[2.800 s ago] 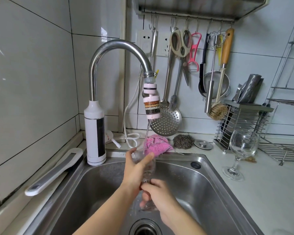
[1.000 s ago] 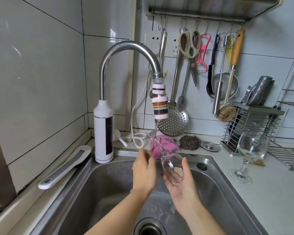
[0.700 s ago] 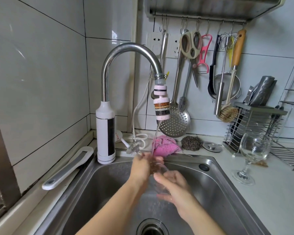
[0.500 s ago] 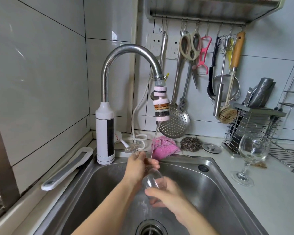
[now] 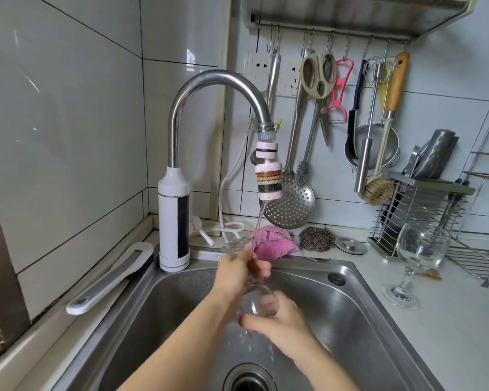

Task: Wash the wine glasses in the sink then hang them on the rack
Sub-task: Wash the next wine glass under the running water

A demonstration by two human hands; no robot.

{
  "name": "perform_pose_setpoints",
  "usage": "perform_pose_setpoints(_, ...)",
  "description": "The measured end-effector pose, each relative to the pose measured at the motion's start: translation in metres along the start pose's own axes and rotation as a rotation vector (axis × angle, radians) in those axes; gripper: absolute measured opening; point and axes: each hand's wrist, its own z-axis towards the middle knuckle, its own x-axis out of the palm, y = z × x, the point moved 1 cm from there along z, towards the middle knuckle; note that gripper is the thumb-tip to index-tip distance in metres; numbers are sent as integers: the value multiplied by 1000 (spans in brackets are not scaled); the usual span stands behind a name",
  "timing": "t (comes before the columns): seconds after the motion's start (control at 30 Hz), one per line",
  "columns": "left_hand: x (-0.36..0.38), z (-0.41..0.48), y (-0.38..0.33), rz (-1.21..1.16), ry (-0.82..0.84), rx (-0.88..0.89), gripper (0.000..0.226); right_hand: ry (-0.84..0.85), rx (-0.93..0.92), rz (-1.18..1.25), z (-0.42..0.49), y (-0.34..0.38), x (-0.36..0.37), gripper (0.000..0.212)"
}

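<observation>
- Your left hand (image 5: 235, 273) comes in from the near left and curls round the stem of the wine glass (image 5: 256, 301). The glass's foot points up and to the far left.
- Your right hand (image 5: 280, 320) wraps round the bowl, with the thumb across its near side.
- The glass lies tilted over the sink (image 5: 350, 306), in the water (image 5: 259, 221) from the faucet (image 5: 215, 77).
- The sink walls leave open room all round both hands.
- A second wine glass (image 5: 419, 249) stands upright on the pale tabletop (image 5: 463, 320), right of the sink rim and just beside a wire rack (image 5: 474, 258).
- The glass is clear, the basin brushed steel and the spout curved and shiny.
</observation>
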Motion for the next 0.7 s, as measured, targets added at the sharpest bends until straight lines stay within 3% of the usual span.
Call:
perform_pose_setpoints(0.07, -4, 1, -3, 59, -46, 34, 36, 9, -4, -22, 0, 0, 5, 66)
perform_pose_setpoints(0.2, 2, -7, 11, 256, 79, 18, 15, 26, -81, -47, 0, 0, 6, 70)
perform_pose_setpoints(0.27, 4, -7, 11, 258, 89, 6, 26, -24, -66, -44, 0, 0, 1, 68)
perform_pose_setpoints(0.33, 4, -4, 3, 75, 80, -6, 50, -39, -62, -57, 0, -1, -3, 68)
perform_pose_setpoints(0.4, 3, 3, -10, -212, 60, -68, 59, -12, -64, -103, 0, -2, -4, 69)
perform_pose_setpoints(0.47, 0, 8, -18, -299, 42, -84, 44, -3, -75, -152, -1, -3, -3, 74)
perform_pose_setpoints(0.53, -1, 8, -19, -230, 44, -66, 30, -22, -93, -199, 0, -4, -1, 77)
perform_pose_setpoints(0.63, 1, 4, -18, -188, 58, -75, 27, -49, -92, -278, 1, -6, 1, 78)
perform_pose_setpoints(0.7, 3, 3, -20, -184, 70, -105, 8, -72, -105, -290, 3, -9, 1, 76)
